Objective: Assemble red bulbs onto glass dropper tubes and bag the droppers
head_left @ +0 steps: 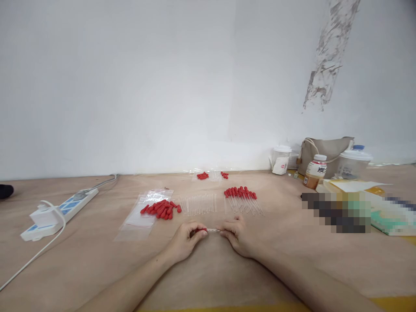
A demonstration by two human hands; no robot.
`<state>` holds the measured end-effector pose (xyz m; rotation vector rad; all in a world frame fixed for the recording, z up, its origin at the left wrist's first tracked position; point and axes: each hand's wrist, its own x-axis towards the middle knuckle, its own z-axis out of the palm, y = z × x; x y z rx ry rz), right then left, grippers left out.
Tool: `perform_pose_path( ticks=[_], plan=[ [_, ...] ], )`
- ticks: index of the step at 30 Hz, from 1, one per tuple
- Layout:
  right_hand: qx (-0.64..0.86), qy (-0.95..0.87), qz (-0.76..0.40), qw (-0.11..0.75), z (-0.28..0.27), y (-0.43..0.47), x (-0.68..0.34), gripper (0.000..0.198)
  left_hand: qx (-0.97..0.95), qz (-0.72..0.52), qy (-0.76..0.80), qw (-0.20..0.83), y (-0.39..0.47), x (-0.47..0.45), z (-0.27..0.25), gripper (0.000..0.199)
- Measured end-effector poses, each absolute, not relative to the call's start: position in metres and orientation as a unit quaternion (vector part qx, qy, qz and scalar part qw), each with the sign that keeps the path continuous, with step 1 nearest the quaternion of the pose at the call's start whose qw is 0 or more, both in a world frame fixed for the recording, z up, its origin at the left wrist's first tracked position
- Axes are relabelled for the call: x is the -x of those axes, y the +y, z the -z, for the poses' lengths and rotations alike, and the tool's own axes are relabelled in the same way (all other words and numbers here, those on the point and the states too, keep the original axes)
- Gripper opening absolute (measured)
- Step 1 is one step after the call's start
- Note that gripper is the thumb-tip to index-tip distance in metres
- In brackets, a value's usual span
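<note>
Near the middle of the tabletop's near edge, the left hand (pixel 185 241) pinches a red bulb (pixel 204 230) between thumb and fingers, while the right hand (pixel 239 239) has its thumb and fingers closed on the other end of a slim clear tube (pixel 213 230); the tube lies level between the hands, its left end meeting the bulb, though the fingers hide how far it goes in. Just beyond the hands, toward the far edge, a row of clear tubes (pixel 199 205) lies side by side. To its left, a pile of red bulbs (pixel 160 209) rests on clear plastic bags (pixel 134 227); to its right lies a group of bulb-topped tubes (pixel 242 200), bulbs toward the far edge. These three fill the stretch in front of the hands, and behind them, close to the far edge by the wall (pixel 182 86), lie more red pieces (pixel 203 175). Toward the left edge, a power strip (pixel 69 211) lies aslant with a white adapter (pixel 44 216) plugged in and a white cable (pixel 35 255) trailing off. At the far right corner stand a lidded cup (pixel 281 159), a bottle (pixel 314 172), a grey bag (pixel 329 154) and a lidded tub (pixel 352 165); nearer along that side are papers (pixel 359 186) and a blurred-out patch.
</note>
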<state>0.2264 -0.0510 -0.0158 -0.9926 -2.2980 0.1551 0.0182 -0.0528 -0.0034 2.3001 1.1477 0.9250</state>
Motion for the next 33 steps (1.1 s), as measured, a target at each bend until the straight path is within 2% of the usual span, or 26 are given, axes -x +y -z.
perform_pose_path(
  ticks=[8, 12, 23, 33],
  plan=[
    [0.351, -0.884, 0.030, 0.306, 0.015, -0.046, -0.232, 0.031, -0.844, -0.290, 0.415, 0.178, -0.061, -0.021, -0.001, 0.018],
    [0.356, -0.885, 0.056, 0.295, 0.013, -0.052, -0.230, 0.027, -0.847, -0.285, 0.418, 0.165, -0.063, -0.021, -0.001, 0.018],
    [0.400, -0.876, 0.011, 0.269, 0.010, -0.064, -0.219, 0.022, -0.898, -0.248, 0.362, 0.049, -0.066, -0.022, -0.001, 0.015],
    [0.378, -0.889, 0.001, 0.257, 0.012, -0.061, -0.216, 0.024, -0.903, -0.238, 0.353, 0.051, -0.064, -0.022, -0.004, 0.012]
  ],
)
